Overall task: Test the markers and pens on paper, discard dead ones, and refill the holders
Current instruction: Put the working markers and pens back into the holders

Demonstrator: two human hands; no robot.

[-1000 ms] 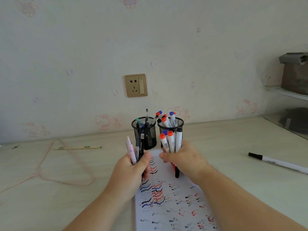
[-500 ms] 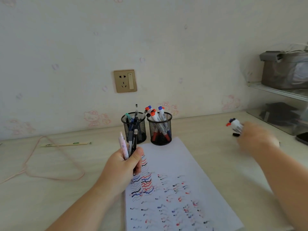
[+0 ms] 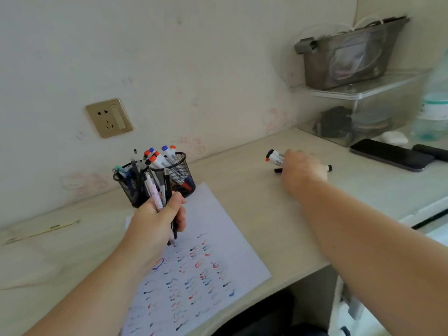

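Note:
My left hand [image 3: 155, 221] grips a bunch of pens [image 3: 161, 192], a pink one and dark ones, upright over the top of the scribbled test paper [image 3: 203, 260]. Behind it stand two black mesh holders: the left holder [image 3: 126, 187] has pens in it, the right holder [image 3: 184, 170] has white markers with red and blue caps. My right hand [image 3: 299, 169] is stretched out to the right, low over the desk, holding a bundle of white markers [image 3: 275, 157]. A black-capped marker [image 3: 328, 168] lies on the desk under that hand.
A black phone [image 3: 390, 154] lies at the far right of the desk. A clear shelf unit [image 3: 363, 105] with a grey pouch [image 3: 349, 54] on top stands against the wall. A wooden stick [image 3: 46, 230] lies at the left. A wall socket [image 3: 109, 117] sits above the holders.
My right hand carried its markers from above the paper out to the right side of the desk. The left hand kept its pens and stayed near the holders. The view swung right.

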